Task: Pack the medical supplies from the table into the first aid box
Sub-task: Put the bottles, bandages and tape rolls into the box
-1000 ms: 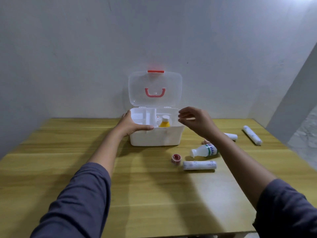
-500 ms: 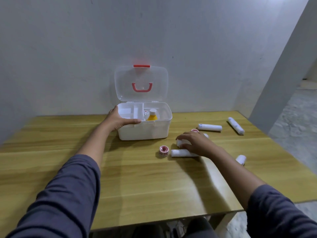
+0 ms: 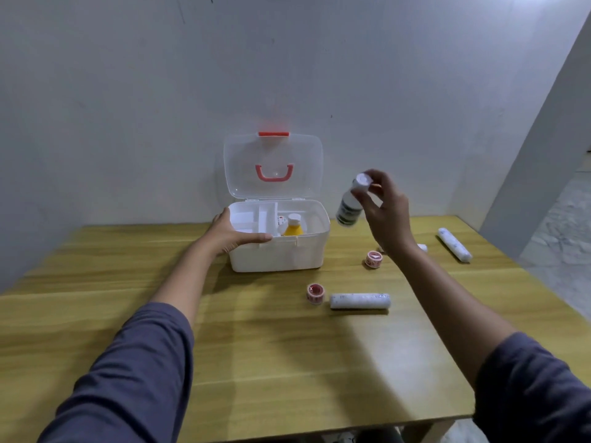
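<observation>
White plastic bottle [image 3: 351, 203] pinched in right hand [image 3: 388, 212] beside rounded box [image 3: 279, 251].

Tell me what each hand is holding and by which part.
The right hand pinches the small white plastic bottle with a green label by its capped neck. The left hand grips the open white plastic box at its front-left rim.

Worn: left sleeve [image 3: 128, 372], right sleeve [image 3: 537, 388], dark slate-blue, cuffs far back from the fingers [image 3: 382, 183]; left hand [image 3: 230, 235], right hand [image 3: 388, 215] bare.
</observation>
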A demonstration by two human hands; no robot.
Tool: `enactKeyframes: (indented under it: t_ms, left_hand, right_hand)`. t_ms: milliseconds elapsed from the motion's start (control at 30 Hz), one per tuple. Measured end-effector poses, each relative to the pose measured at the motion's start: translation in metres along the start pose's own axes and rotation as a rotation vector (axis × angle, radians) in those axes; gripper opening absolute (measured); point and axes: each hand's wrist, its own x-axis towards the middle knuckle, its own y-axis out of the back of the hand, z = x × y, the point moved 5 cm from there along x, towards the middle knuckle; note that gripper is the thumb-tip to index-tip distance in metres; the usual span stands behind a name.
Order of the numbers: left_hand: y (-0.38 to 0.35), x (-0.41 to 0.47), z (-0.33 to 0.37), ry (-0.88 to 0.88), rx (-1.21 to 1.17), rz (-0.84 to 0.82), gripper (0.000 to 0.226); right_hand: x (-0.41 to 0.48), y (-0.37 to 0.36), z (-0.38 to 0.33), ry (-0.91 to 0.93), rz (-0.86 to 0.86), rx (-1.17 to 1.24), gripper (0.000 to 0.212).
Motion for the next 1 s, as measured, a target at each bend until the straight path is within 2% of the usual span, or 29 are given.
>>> enactKeyframes:
  t_ms: [67, 133, 367, 500, 600, 700, 800, 900, 1000]
  left_hand:
    - [0.000, 0.000, 0.001, -0.009, -0.005, 0.003, 0.137]
    - [0.000, -0.001, 0.001, -0.011, -0.010, 0.002, 0.135]
    - [0.001, -0.003, 0.003, -0.037, -0.032, 0.000, 0.131]
    - [0.002, -0.002, 0.001, -0.033, -0.015, -0.011, 0.139]
    - [0.002, -0.004, 0.003, -0.037, -0.020, -0.009, 0.139]
    - [0.003, -0.003, 0.001, -0.034, -0.021, -0.002, 0.141]
    - [0.001, -0.005, 0.005, -0.051, -0.022, -0.007, 0.136]
    - [0.000, -0.005, 0.007, -0.062, -0.021, -0.002, 0.128]
    - [0.000, -0.004, 0.007, -0.060, -0.026, 0.002, 0.127]
  right_hand:
    - [0.006, -0.016, -0.011, 0.012, 0.024, 0.066, 0.023]
    - [0.009, -0.035, -0.015, 0.018, -0.032, 0.054, 0.023]
    - [-0.004, -0.083, 0.007, -0.060, -0.387, -0.141, 0.034]
    - [-0.008, -0.095, 0.023, -0.065, -0.513, -0.345, 0.033]
    - [-0.007, -0.095, 0.023, -0.048, -0.573, -0.387, 0.032]
    - [-0.001, -0.079, 0.023, -0.005, -0.544, -0.350, 0.033]
    - [0.008, -0.042, 0.041, -0.024, -0.429, -0.356, 0.033]
    - [0.011, 0.009, 0.079, -0.139, -0.286, -0.419, 0.037]
    - [0.003, 0.058, 0.127, -0.316, -0.215, -0.547, 0.053]
